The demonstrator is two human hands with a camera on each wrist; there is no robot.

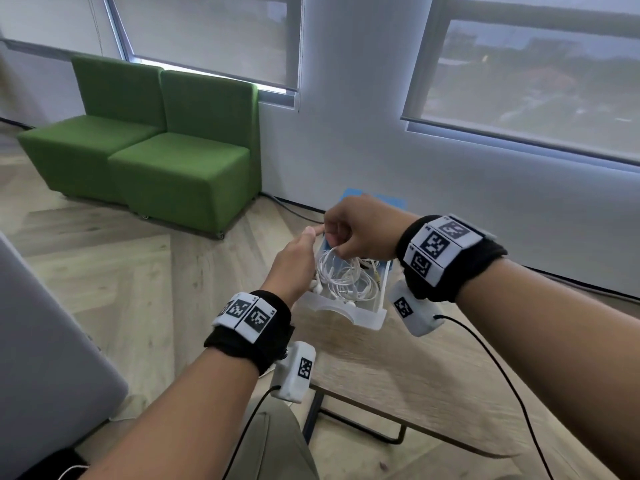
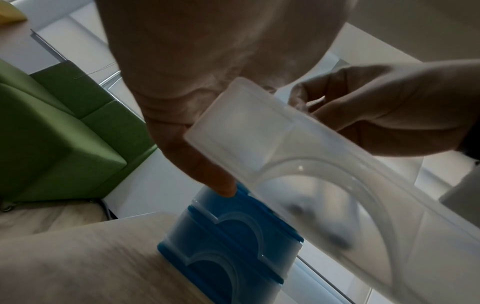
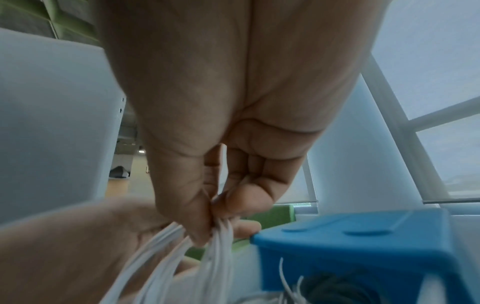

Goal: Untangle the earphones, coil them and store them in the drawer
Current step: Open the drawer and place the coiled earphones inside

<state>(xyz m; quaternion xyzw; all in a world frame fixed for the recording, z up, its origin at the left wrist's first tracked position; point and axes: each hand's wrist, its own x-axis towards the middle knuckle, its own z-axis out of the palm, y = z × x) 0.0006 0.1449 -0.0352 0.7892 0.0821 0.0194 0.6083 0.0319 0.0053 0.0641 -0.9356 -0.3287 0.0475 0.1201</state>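
A translucent white drawer (image 1: 346, 315) stands pulled out of a blue drawer unit (image 1: 377, 199) on the table. A bundle of white earphones (image 1: 341, 277) lies inside it, looped and bunched. My right hand (image 1: 333, 244) hovers over the drawer's far end and pinches several cable strands (image 3: 218, 257) between thumb and fingers (image 3: 241, 201). My left hand (image 1: 304, 249) lies along the drawer's left wall, its fingers straight. One fingertip (image 2: 226, 189) touches the blue unit (image 2: 221, 236) behind the drawer front (image 2: 259, 133). Its thumb (image 1: 310, 232) points toward the right hand.
The wooden table (image 1: 415, 375) has a black metal leg and ends close in front of me. Green seats (image 1: 156, 150) stand at the back left under a window. A grey panel (image 1: 41, 341) rises at the left. Black cables trail from both wrist cameras.
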